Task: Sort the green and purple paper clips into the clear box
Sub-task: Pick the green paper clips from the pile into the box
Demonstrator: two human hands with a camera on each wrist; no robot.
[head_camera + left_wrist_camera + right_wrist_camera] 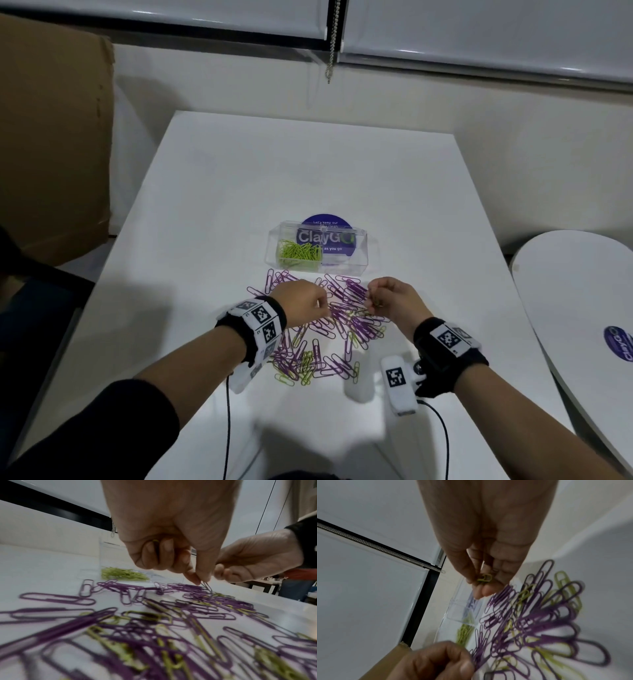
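Your left hand (164,536) pinches a thin wire clip (207,586) hanging tip-down; your right hand (488,561) grips green clips (485,577). Looped purple and green paper clips (329,329) sprawl every way at centre frame on the smooth tabletop (205,212) — just above, the clear box (320,248) holds green ones.

Left hand (171,527) pinching a paper clip (207,586) off the purple-green heap (154,622), right hand (257,559) curled just beside, green clips (123,574) in the clear box (109,555) behind
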